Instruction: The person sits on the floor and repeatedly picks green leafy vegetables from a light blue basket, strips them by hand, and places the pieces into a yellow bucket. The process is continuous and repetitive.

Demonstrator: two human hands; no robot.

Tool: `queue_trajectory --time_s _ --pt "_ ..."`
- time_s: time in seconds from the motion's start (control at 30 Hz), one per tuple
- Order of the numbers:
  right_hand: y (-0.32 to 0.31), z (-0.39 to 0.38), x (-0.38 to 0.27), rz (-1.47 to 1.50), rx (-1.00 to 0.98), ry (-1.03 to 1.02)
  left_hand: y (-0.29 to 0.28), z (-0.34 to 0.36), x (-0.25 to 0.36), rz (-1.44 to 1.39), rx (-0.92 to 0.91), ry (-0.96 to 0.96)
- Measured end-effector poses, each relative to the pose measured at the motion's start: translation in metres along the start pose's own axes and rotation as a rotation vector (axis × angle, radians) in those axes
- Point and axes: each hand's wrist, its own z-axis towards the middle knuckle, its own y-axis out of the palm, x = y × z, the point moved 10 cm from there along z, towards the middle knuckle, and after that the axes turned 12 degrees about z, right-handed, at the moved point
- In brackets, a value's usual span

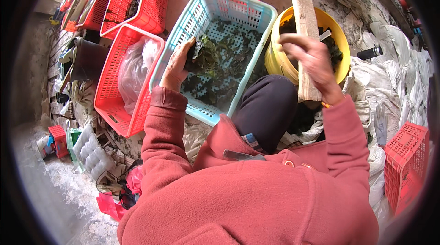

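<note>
A clump of dark green, wet-looking seaweed (205,56) sits in my left hand (176,66), at the left side of a light blue plastic basket (268,16). More dark seaweed (231,46) lies scattered over the basket's perforated bottom. On the right, my right hand (314,59) passes over a wooden board (305,11) laid across a yellow bucket (341,43). Motion smears its fingers, and whether they hold anything is not clear. Inside the bucket, dark leafy pieces (337,53) show beside the board, with a small pale piece among them.
A red basket (110,68) with a clear plastic bag (137,73) stands left of the blue one. Other red baskets (156,7) line the far side. White sacks (389,80), a black cylinder (370,52), a glove (380,123) and a red crate (408,158) lie to the right.
</note>
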Motion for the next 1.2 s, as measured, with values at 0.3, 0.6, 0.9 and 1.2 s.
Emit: queue_trajectory --time_s 0.3,0.6,0.9,1.2 --pt "0.145 0.055 0.038 -0.191 -0.290 0.129 0.062 -0.052 0.063 0.250 -0.294 0.198" --pt "0.088 0.046 0.053 0.825 0.133 0.262 0.017 -0.072 0.063 0.391 -0.124 0.318" --pt "0.065 0.041 0.033 1.022 0.175 0.227 0.010 -0.061 0.017 1.261 -0.069 0.397" --pt "0.084 0.028 -0.002 0.518 -0.057 0.218 0.152 -0.072 0.080 0.327 -0.404 0.668"
